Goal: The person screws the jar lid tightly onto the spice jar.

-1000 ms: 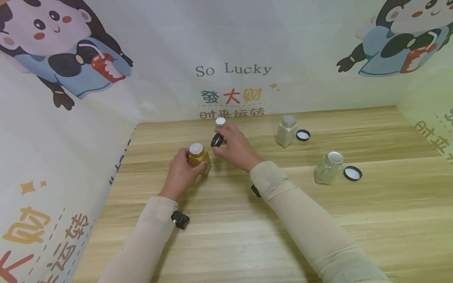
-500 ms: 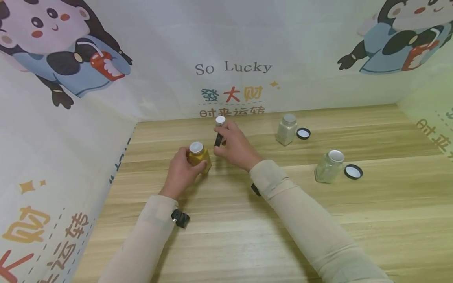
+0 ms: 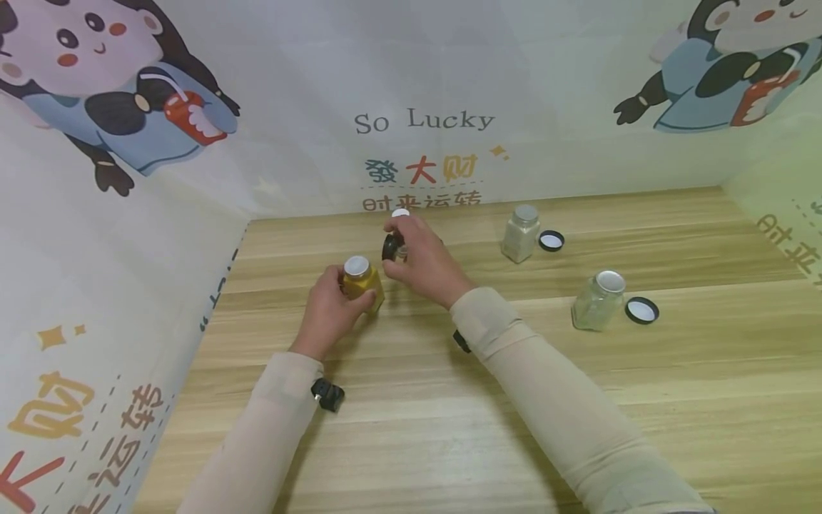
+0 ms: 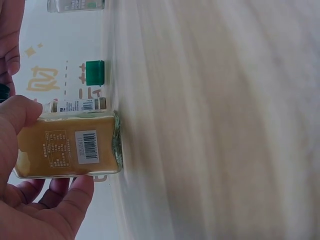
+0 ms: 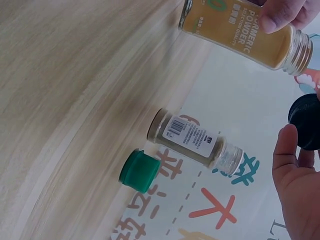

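Note:
My left hand (image 3: 330, 307) grips a square glass jar of yellow turmeric powder (image 3: 362, 285), upright with a pale silvery disc across its mouth. In the right wrist view the jar (image 5: 240, 32) shows its printed front and bare threaded neck. My right hand (image 3: 427, 260) pinches a black lid (image 3: 389, 248) by its edge, apart from the jar and just beyond it. Behind those fingers a slimmer bottle stands mostly hidden in the head view, its white top (image 3: 401, 213) showing. The right wrist view shows this bottle (image 5: 192, 140) with a barcode label.
A green cap (image 5: 140, 171) lies near the slimmer bottle. To the right stand two clear glass jars, one farther back (image 3: 521, 234) and one nearer (image 3: 597, 301). Beside each is a black lid (image 3: 551, 240) with its white inside up. A printed cloth backs the table (image 3: 411, 421).
The black lid has turned in my right fingers, from showing its white inside, through edge-on, to its dark outer side. My left hand and the turmeric jar stay in place.

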The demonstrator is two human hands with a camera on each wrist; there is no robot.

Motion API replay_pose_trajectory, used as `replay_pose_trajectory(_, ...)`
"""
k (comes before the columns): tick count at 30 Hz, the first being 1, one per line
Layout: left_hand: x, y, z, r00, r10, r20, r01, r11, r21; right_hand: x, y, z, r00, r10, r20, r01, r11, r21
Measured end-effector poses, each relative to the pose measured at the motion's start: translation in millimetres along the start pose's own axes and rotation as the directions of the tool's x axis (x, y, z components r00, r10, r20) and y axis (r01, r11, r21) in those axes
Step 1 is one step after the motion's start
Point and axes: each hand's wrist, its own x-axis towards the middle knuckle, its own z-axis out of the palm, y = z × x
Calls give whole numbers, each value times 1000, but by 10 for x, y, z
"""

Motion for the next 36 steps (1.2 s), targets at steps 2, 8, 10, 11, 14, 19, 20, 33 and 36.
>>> replay_pose_trajectory(2,2,-3,3,1000,0,-3,0,1000,-6,7,-7,8,1000,-13,-3,13,1000,4)
replay_pose_trajectory(8,0,-2,7,1000,6,-11,-6,1000,-13,17,-20,36,999,-40,3,40,999,18)
replay_pose_trajectory(10,0,-3,7,1000,6,-11,-6,1000,-12,17,-23,45,999,-43,7,43,999,22)
replay_pose_trajectory(11,-1,-4,8,1000,6,-9,-6,1000,-12,17,-26,48,999,-45,9,44,999,26)
replay_pose_trajectory(14,4,-8,9,1000,8,-8,-8,1000,-8,18,-29,58,998,-63,7,62,998,24)
replay_pose_trajectory(19,12,-11,9,1000,14,-13,-14,1000,-2,24,-39,77,995,-102,4,102,995,4)
replay_pose_trajectory(20,13,-9,8,1000,15,-14,-15,1000,0,25,-42,84,994,-107,7,107,994,-3)
replay_pose_trajectory(33,4,-5,13,1000,14,-20,-14,1000,10,46,-104,160,988,-140,60,145,987,-70)
replay_pose_trajectory(36,5,-12,16,999,22,-27,-22,1000,13,47,-127,173,988,-136,72,142,987,-81)
